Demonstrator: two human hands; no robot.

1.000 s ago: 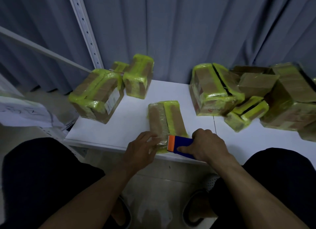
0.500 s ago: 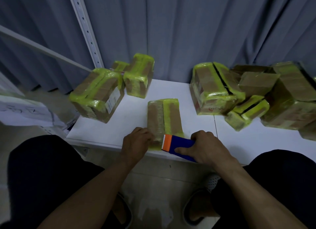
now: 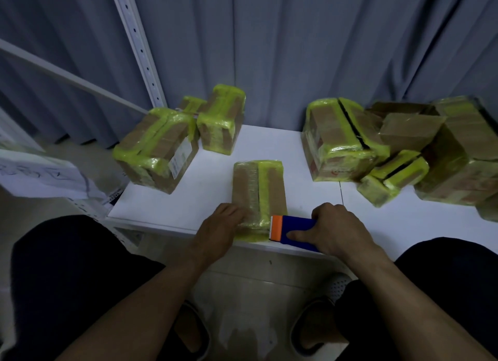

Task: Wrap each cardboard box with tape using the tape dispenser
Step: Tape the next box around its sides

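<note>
A flat cardboard box (image 3: pixel 258 188) with a yellow-green tape strip along its length lies at the near edge of the white table (image 3: pixel 210 188). My left hand (image 3: pixel 219 230) presses on the box's near left corner, fingers laid over it. My right hand (image 3: pixel 335 228) grips the blue tape dispenser (image 3: pixel 295 232), whose orange end sits against the box's near right corner. Yellow-green tape runs over the box's near end between the two hands.
Taped boxes stand at the back left (image 3: pixel 159 150) (image 3: pixel 222 120). A pile of taped and plain boxes (image 3: pixel 342 139) (image 3: pixel 412 134) (image 3: pixel 390 177) fills the right. Grey curtain behind, a white shelf post (image 3: pixel 137 42) at left. My knees flank the table's front edge.
The box and both hands have shifted slightly left along the table edge. The dispenser stays at the box's near right corner, my left hand on its near left.
</note>
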